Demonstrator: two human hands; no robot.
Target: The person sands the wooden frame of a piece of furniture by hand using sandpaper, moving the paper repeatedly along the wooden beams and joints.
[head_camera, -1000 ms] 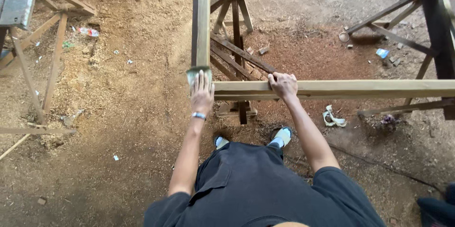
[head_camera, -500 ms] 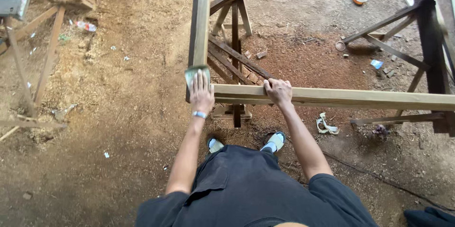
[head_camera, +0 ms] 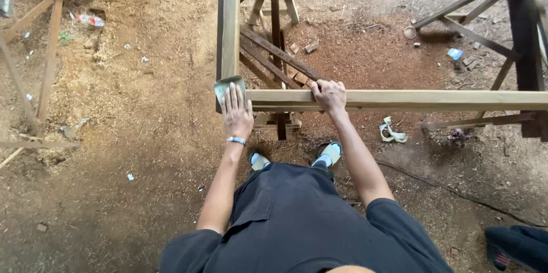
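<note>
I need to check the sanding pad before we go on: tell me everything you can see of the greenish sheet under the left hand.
The greenish sheet looks like worn sandpaper, grey-green, thin and slightly curled at its upper edge. It lies at the corner where the upright wooden beam meets the horizontal beam. The left hand presses flat on it, fingers spread, covering its lower part. Its grit cannot be made out.

A greenish sanding sheet (head_camera: 229, 87), possibly sandpaper, lies pressed flat on the pale wooden frame's corner (head_camera: 240, 97).
</note>
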